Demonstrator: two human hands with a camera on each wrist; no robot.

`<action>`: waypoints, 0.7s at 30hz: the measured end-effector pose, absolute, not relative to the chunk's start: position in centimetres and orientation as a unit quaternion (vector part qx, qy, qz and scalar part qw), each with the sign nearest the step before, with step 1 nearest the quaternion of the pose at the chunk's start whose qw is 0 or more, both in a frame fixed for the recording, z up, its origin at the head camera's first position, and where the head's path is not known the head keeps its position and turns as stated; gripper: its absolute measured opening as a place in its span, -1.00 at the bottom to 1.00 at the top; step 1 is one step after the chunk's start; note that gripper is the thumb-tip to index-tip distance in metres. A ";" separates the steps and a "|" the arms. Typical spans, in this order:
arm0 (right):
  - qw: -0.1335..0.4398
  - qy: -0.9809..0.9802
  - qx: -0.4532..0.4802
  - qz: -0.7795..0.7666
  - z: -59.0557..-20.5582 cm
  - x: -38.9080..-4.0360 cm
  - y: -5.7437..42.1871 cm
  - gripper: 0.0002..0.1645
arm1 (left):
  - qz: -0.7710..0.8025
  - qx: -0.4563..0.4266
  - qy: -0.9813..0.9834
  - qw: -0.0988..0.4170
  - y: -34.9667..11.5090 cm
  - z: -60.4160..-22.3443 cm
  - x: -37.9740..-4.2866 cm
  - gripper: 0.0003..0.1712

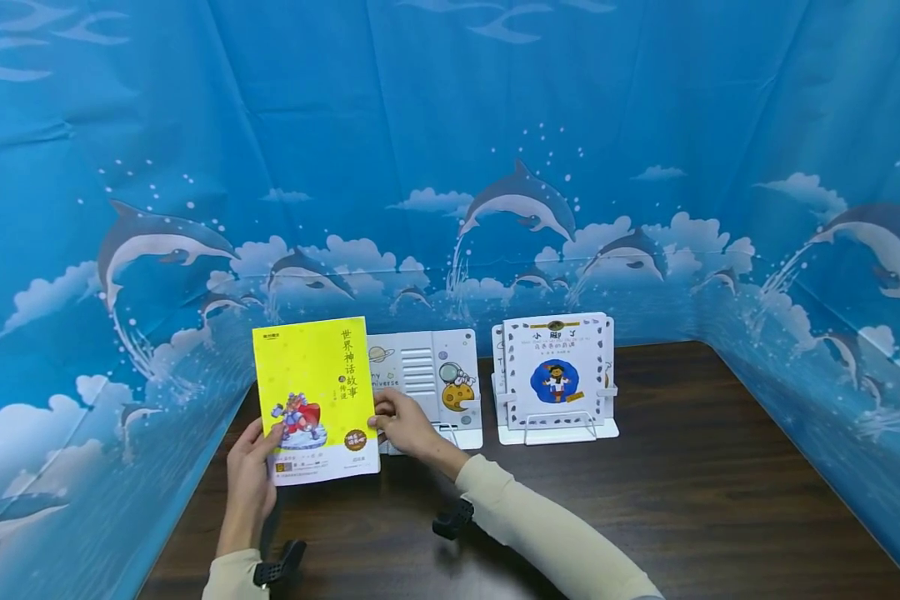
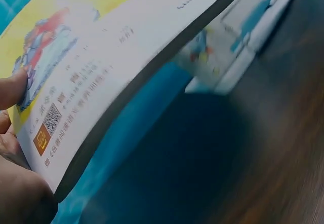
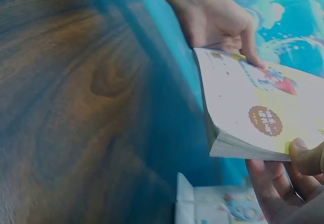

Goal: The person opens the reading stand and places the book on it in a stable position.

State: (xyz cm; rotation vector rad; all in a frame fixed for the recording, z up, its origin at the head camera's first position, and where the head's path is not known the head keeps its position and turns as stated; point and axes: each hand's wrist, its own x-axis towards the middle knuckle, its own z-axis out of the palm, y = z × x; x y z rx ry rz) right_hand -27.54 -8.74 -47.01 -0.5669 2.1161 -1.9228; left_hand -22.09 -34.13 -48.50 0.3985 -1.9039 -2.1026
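A yellow paperback book [image 1: 311, 367] with a white lower band is held upright above the table, its cover toward the head camera. My left hand [image 1: 251, 479] grips its lower left edge, thumb on the cover and fingers behind. On the opposite edge my right hand [image 1: 408, 425] pinches it, the thumb [image 3: 304, 155] on the front and the fingers underneath. Partly hidden behind the book and right hand stands a white book stand [image 1: 420, 367] with planet and astronaut drawings. In the left wrist view the book's bottom edge is seen close up.
To the right, a second white stand [image 1: 607, 429] holds a white picture book [image 1: 521, 358] with a blue round picture. Both stand on a dark wooden table [image 1: 682, 483]. A blue dolphin-printed curtain [image 1: 435, 125] surrounds the table at the back and sides.
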 end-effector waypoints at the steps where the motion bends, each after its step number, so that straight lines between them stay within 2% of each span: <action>1: 0.107 0.722 -0.192 -0.657 -46.8 -27.7 -8.3 -0.66 | -0.731 0.129 -0.655 0.141 -33.7 -48.3 -22.2 -0.48; 7: 0.070 0.729 -0.187 -0.655 -45.6 -28.6 -6.1 -0.68 | -0.735 0.095 -0.648 0.174 -31.3 -47.0 -23.0 -0.50; 11: 0.043 0.745 -0.184 -0.640 -44.7 -29.0 -4.6 -0.62 | -0.739 0.078 -0.641 0.192 -29.9 -46.5 -23.8 -0.50; 21: -0.030 0.796 -0.217 -0.564 -43.0 -29.5 -1.4 -0.58 | -0.713 0.061 -0.667 0.206 -27.3 -45.8 -25.4 -0.48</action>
